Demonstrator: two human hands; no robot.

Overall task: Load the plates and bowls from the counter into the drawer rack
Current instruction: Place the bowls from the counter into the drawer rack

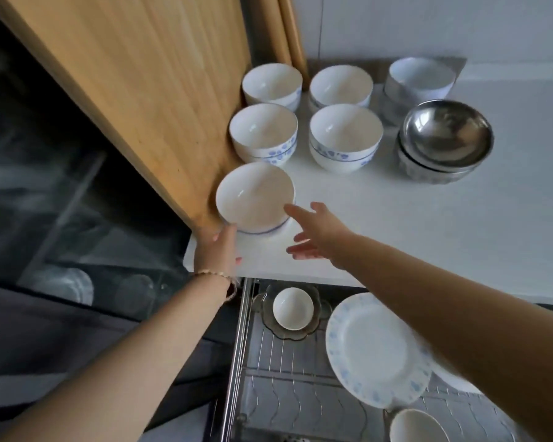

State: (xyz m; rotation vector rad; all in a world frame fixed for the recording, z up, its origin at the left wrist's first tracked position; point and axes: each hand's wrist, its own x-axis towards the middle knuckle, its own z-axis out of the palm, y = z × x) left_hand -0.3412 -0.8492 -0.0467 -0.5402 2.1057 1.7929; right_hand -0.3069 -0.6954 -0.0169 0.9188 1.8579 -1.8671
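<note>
While the left hand touches the nearest bowl's rim and the right hand reaches with fingers spread wide, five white bowls and two steel stacks sit on the tabletop; the drawer rack holds two plates and two bowls.
</note>
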